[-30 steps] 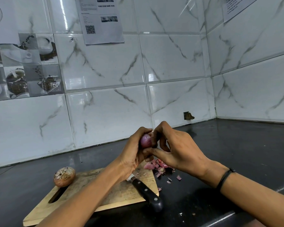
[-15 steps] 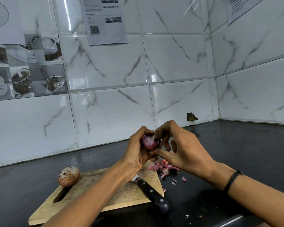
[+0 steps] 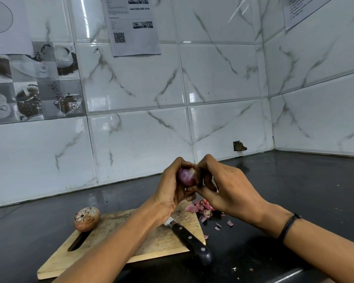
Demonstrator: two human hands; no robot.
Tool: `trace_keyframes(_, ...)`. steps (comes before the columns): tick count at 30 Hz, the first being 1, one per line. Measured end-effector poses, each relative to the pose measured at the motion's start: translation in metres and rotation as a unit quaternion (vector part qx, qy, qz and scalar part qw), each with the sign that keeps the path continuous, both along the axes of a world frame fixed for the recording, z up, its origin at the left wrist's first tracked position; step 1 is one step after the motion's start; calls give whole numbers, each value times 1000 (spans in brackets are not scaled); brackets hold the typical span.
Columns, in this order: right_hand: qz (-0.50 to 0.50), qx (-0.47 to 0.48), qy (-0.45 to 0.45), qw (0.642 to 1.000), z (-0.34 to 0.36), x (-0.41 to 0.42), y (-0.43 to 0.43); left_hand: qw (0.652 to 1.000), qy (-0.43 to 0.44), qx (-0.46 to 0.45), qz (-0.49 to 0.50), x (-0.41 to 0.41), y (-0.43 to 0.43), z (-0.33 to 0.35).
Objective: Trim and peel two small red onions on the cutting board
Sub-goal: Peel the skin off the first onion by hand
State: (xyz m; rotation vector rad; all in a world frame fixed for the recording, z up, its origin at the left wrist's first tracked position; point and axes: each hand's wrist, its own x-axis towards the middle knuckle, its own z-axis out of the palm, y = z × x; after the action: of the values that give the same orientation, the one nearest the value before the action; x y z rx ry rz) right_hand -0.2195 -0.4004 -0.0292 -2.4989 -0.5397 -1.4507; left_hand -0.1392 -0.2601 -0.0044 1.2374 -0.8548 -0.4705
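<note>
Small purple-red onion (image 3: 186, 176) mid-frame: left hand (image 3: 170, 193) grip cradles it steady, right hand (image 3: 223, 188) fingertips pinch skin to peel; unpeeled brown onion (image 3: 87, 218) waits lower left.

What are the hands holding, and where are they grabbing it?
A small red onion. The left hand wraps around its left side, and the right hand pinches its right side with thumb and fingertips.

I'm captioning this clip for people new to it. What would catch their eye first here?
The left hand cups a small purple onion mid-frame while the right hand picks at it. Below, an unpeeled onion sits at the left end of the cutting board, a black-handled knife lies at its right, pink peels beside it.
</note>
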Motion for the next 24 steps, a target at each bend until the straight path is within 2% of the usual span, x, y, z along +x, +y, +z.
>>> trace_keyframes(5,4,53,3,999,3,-2,-5,1000,-1,5,8,5,0,-3)
trace_keyframes(13,34,54,4,998,5,-2,-7,999,4,-2,32,7,1,-2)
trace_keyframes(19,-6,9,7,1000,1,1,-7,996,-43,57,59,5,2,-5)
trace_keyframes(24,-30,-80,32,996,2,-1,-3,991,-52,72,96,4,-1,-6)
